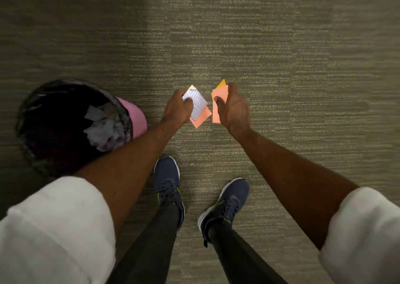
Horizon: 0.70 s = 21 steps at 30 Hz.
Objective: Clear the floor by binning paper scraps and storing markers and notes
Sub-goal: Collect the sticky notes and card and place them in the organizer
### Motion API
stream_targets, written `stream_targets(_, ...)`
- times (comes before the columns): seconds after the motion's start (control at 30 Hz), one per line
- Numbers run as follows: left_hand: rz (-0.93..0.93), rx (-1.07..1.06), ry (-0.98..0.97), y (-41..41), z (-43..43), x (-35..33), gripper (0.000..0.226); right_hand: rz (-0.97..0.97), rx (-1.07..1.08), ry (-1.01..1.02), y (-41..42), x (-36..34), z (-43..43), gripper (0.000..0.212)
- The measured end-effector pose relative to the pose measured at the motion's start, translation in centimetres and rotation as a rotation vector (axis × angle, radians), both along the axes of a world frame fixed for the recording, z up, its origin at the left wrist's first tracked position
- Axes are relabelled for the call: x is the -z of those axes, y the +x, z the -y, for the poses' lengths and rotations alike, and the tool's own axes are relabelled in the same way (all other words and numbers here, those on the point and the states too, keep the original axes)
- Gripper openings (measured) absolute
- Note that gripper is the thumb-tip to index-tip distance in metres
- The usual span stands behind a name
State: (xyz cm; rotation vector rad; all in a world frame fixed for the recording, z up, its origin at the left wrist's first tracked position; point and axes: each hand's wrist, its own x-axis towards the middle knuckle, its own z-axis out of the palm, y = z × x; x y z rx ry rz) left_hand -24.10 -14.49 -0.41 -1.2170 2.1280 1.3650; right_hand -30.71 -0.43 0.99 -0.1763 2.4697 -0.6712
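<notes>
I stand on carpet and look straight down. My left hand (177, 108) is shut on a small stack of notes (200, 108): a white lined one on top, a salmon one beneath, a yellow corner at the far end. My right hand (232, 108) grips two more notes (219, 98), a salmon sheet in front and an orange one behind it. The two hands are close together, a small gap between their papers. A pink bin (136, 117) with a dark liner stands on the floor to the left, holding crumpled paper scraps (101, 130).
My two feet in dark blue shoes (167, 184) stand on the grey-green carpet (281, 67) below the hands. The bin is just left of my left forearm. No markers show in view.
</notes>
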Motion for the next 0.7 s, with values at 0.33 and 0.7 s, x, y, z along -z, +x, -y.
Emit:
stream_targets(0.33, -0.029, -0.004, 0.094, 8.7, 5.2, -9.2, 0.051, 0.091, -0.308, 0.08, 2.8, -10.4, 5.3, 0.035)
stream_targets(0.7, -0.201, -0.455, 0.194, 17.1, 4.6, -17.9, 0.054, -0.061, -0.669, 0.06, 7.8, -20.6, 9.6, 0.035)
